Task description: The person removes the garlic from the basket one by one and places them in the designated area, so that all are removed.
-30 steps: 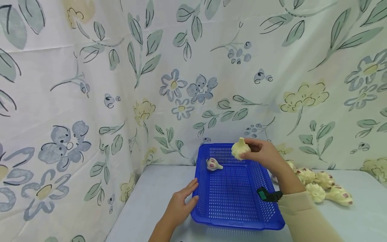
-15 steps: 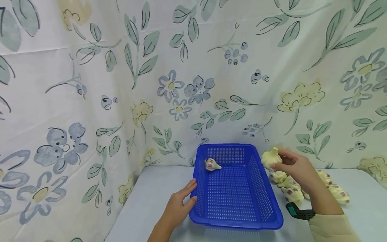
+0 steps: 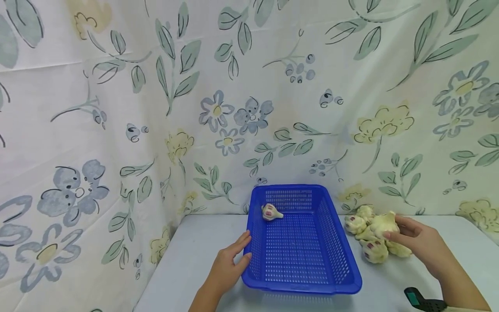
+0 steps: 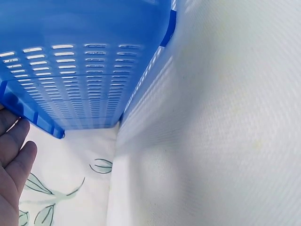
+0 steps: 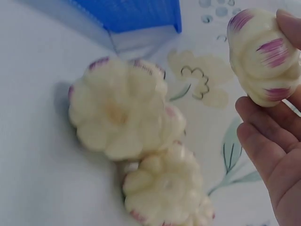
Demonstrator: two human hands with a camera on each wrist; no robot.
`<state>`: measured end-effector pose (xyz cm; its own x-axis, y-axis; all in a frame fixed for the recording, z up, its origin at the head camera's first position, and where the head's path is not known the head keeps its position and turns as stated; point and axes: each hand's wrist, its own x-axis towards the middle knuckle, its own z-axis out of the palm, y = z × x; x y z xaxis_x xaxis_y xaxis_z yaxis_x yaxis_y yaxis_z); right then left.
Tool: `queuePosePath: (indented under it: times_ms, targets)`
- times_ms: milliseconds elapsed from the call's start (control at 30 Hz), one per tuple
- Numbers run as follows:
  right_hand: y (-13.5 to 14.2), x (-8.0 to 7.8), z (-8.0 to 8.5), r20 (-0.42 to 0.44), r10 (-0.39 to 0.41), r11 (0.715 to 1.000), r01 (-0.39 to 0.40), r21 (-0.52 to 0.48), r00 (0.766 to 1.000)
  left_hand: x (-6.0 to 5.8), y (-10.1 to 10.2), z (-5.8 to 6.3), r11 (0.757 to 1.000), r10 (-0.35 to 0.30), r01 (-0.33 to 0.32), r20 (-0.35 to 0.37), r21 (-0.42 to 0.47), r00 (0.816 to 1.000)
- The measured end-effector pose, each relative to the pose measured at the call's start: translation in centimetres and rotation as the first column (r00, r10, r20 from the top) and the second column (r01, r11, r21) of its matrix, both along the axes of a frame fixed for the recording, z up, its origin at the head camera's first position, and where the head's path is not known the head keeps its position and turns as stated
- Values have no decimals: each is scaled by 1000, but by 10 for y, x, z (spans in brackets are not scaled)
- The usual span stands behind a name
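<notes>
My right hand (image 3: pixel 415 236) pinches a garlic bulb (image 3: pixel 384 224) between thumb and fingers, over a pile of garlic at the right of the table. The right wrist view shows the held garlic bulb (image 5: pixel 265 56), cream with purple streaks, apart from the pile's bulbs (image 5: pixel 117 110) below it. My left hand (image 3: pixel 228 264) touches the left rim of a blue plastic basket (image 3: pixel 302 288) with its fingers extended. In the left wrist view, the fingertips (image 4: pixel 28 155) lie at the basket's rim. One garlic bulb (image 3: pixel 271 212) lies inside the basket, near its back left corner.
The white table (image 3: pixel 195 242) ends at a floral curtain (image 3: pixel 249 108) hanging behind and on the left. Several garlic bulbs (image 3: pixel 375 251) lie heaped just right of the basket. A dark wrist strap (image 3: pixel 425 300) is on my right wrist.
My right hand has carried the held garlic bulb from above the basket rightward and down to the pile. My left hand has stayed at the basket's rim; the bulb inside lies as before.
</notes>
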<state>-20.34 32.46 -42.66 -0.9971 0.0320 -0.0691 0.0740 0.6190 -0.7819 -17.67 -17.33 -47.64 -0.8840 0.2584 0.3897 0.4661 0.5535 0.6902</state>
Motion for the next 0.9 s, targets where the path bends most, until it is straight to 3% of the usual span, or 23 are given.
queuePosePath:
  times_ms: [467,900]
  targets:
    - [33,14,-31,179,25,999,-28,18,984,0,-1,-1,1000,-2,2,-5,2,1000]
    - [35,18,-51,178,64,998,-64,-8,982,0,0,-1,1000,3,-3,3,-5,1000]
